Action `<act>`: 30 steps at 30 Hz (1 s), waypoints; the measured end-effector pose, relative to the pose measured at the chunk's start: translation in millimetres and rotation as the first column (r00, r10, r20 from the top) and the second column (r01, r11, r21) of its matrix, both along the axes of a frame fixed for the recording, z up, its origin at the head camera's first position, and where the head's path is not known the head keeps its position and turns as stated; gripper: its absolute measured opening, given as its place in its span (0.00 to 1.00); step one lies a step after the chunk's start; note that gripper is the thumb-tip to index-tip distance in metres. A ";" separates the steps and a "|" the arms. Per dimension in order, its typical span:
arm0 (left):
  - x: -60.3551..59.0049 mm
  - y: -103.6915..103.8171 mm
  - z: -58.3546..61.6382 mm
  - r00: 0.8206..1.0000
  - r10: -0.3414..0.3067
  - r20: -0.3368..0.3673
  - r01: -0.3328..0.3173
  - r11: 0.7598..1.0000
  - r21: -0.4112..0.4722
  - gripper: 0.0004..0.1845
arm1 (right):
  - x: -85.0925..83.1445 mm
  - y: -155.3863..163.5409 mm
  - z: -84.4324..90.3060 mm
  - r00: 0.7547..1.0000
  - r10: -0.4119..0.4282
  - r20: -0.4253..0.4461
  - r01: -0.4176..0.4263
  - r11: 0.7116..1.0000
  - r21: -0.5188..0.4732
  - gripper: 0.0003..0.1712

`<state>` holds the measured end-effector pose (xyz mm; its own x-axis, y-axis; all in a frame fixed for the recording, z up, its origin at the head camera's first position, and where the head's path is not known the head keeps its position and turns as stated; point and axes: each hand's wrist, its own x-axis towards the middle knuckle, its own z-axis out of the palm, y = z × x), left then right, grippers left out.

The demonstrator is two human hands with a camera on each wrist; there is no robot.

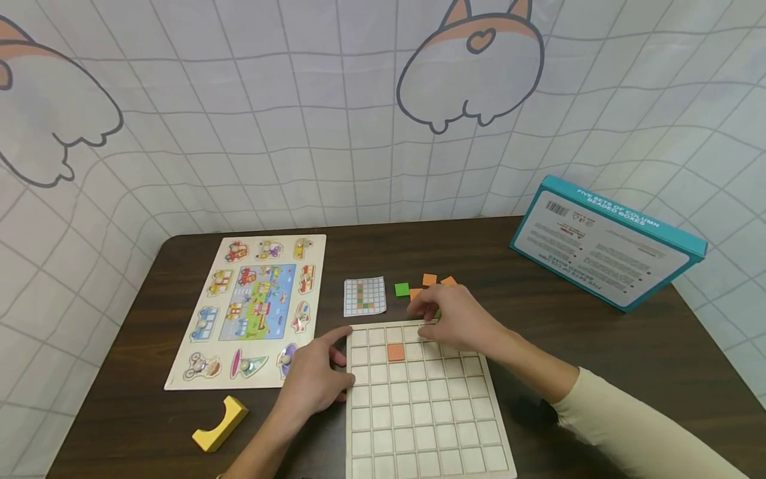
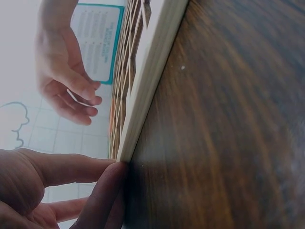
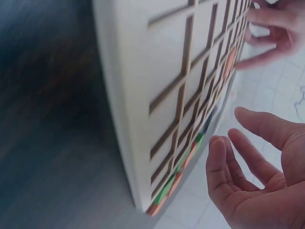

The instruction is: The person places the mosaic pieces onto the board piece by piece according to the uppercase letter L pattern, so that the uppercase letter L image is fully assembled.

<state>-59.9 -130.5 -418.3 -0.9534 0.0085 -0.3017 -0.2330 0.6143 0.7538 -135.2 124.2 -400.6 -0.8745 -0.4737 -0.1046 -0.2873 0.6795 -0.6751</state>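
Note:
A cream wooden grid board [image 1: 417, 439] lies on the table, with one orange square tile [image 1: 395, 352] in a cell of its second row. My left hand [image 1: 314, 376] touches the board's left edge, its index finger at the far left corner; the left wrist view shows the fingertips against the rim. Over the board's far edge hovers my right hand [image 1: 459, 318], fingers loosely bent. The right wrist view shows nothing between that thumb and fingers. Beyond the board lie loose tiles, including a green tile [image 1: 401, 289] and an orange tile [image 1: 429, 279], some partly hidden by the right hand.
A small pattern card [image 1: 365, 297] with a coloured grid lies behind the board. To the left are a knobbed picture puzzle [image 1: 317, 259] and a yellow arch block [image 1: 221, 426]. A teal-edged box [image 1: 604, 246] stands at the back right of the dark table [image 1: 479, 249].

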 end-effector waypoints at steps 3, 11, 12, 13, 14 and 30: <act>0.9 -0.3 -0.4 1.000 -0.005 -0.013 0.005 1.000 0.006 0.42 | -5.7 8.6 1.5 1.000 -0.019 -0.010 0.019 1.000 0.009 0.16; 0.5 -0.4 -1.4 1.000 -0.013 -0.025 0.013 1.000 0.005 0.42 | -20.4 28.8 -1.4 0.996 -0.079 -0.028 0.080 0.996 0.048 0.15; 0.4 -0.4 -1.2 1.000 -0.013 -0.025 0.014 1.000 0.005 0.42 | -22.0 30.4 -2.3 0.996 -0.088 -0.025 0.089 0.995 0.052 0.15; 0.5 -0.4 -1.0 1.000 -0.013 -0.024 0.013 1.000 0.004 0.42 | -23.3 31.9 -3.1 0.995 -0.094 -0.026 0.095 0.994 0.055 0.15; 0.7 -0.3 -0.7 1.000 -0.014 -0.024 0.014 1.000 0.004 0.42 | -24.8 33.4 -4.1 0.994 -0.102 -0.027 0.103 0.993 0.059 0.15; 1.9 -0.6 0.9 1.000 -0.007 0.002 0.007 1.000 -0.001 0.42 | -37.2 42.4 -19.8 0.992 -0.126 -0.021 0.127 0.990 0.063 0.15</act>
